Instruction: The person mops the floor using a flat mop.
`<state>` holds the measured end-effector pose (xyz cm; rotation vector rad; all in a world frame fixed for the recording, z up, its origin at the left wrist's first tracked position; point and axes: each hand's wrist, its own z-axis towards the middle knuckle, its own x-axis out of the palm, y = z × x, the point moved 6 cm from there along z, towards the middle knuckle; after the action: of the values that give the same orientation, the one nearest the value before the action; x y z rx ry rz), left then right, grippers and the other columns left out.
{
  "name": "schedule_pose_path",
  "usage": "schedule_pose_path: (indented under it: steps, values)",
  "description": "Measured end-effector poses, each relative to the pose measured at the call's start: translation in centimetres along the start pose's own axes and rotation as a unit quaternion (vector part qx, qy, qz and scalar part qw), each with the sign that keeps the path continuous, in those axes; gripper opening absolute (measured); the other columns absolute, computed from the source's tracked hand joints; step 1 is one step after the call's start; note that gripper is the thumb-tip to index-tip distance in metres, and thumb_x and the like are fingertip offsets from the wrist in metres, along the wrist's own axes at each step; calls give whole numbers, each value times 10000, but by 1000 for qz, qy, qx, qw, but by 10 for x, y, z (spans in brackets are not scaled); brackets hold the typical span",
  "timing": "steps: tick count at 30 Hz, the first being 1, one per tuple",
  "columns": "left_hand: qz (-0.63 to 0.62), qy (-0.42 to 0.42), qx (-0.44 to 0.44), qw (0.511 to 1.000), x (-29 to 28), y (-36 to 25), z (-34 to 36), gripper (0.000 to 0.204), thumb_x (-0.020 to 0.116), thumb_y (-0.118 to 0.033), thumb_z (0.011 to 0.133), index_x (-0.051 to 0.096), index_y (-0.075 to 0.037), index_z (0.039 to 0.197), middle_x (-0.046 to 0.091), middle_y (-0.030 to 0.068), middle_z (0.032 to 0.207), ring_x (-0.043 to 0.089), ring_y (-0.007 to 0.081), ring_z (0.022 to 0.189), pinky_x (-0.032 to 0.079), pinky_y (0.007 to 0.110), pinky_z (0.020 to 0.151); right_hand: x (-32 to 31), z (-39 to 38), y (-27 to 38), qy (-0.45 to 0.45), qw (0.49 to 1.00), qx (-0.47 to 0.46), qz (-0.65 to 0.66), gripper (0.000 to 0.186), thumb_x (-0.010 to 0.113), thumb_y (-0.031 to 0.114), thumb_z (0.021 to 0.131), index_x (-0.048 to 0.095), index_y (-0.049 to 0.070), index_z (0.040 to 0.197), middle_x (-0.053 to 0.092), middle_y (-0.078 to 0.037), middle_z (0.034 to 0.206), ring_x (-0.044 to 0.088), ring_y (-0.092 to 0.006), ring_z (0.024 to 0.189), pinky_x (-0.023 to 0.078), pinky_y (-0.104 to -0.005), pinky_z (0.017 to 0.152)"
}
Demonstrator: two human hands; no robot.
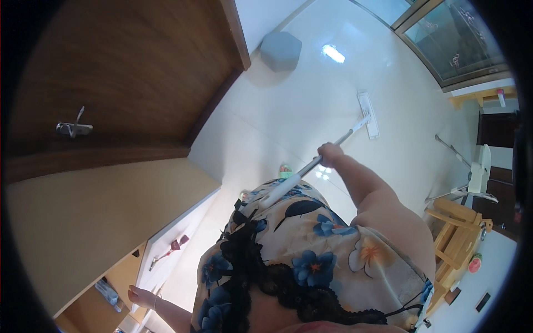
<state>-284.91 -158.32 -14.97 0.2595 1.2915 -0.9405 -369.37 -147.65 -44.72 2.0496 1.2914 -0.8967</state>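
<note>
My right hand (329,155) grips the silver pole of a mop (305,169), whose white end grip rests near my floral-clothed middle. The mop's white flat head (371,126) lies on the pale tiled floor (400,155) ahead of me. My left hand (141,297) is low at the left beside an open wooden cabinet (72,319), fingers curled; whatever they might hold is hidden. A green slipper (286,171) shows under the pole.
A dark wooden door (127,66) and beige cabinet top (100,216) fill the left. Ahead are a grey hexagonal stool (280,51) and framed glass panels (444,39). Wooden furniture (455,233) and a pale folding metal-legged object (477,177) stand at the right.
</note>
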Motion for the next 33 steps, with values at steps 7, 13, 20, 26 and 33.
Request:
schedule_pose_path:
  steps: [7, 13, 20, 26, 33]
  values:
    - [2, 46, -24, 999, 45, -16, 34, 902, 460, -688, 863, 294, -17, 1441, 476, 308, 1325, 512, 441, 1185, 441, 466, 986, 1, -23, 162, 9, 997, -58, 54, 207, 651, 301, 728, 694, 131, 840, 671, -105, 928, 633, -318, 943, 505, -467, 806]
    - [-5, 157, 59, 986, 98, -24, 42, 888, 440, -654, 887, 240, -8, 1463, 476, 259, 1355, 491, 452, 1204, 413, 494, 1000, -5, -37, 234, 14, 994, -68, 79, 209, 648, 305, 738, 684, 141, 863, 665, -98, 926, 620, -307, 977, 474, -479, 837]
    - [70, 114, 150, 980, 121, -35, 43, 885, 423, -676, 880, 252, -35, 1466, 495, 272, 1334, 478, 485, 1199, 398, 504, 1002, -2, -27, 293, 28, 992, -91, 87, 241, 663, 335, 730, 689, 139, 868, 671, -108, 905, 614, -306, 990, 474, -466, 843]
    - [-42, 506, 157, 847, 103, -116, -80, 747, 414, -584, 929, 314, -43, 1434, 511, 225, 1332, 470, 467, 1203, 361, 530, 1040, -14, -12, 289, -25, 990, -122, 74, 234, 649, 322, 729, 697, 144, 873, 674, -111, 878, 626, -329, 936, 489, -467, 834]
    - [-107, 573, 185, 792, 102, -177, -172, 696, 427, -529, 935, 340, -32, 1415, 523, 216, 1314, 491, 438, 1180, 380, 503, 1025, -58, 9, 257, 24, 984, -122, 131, 228, 635, 315, 728, 699, 160, 883, 683, -118, 863, 644, -325, 899, 508, -439, 807]
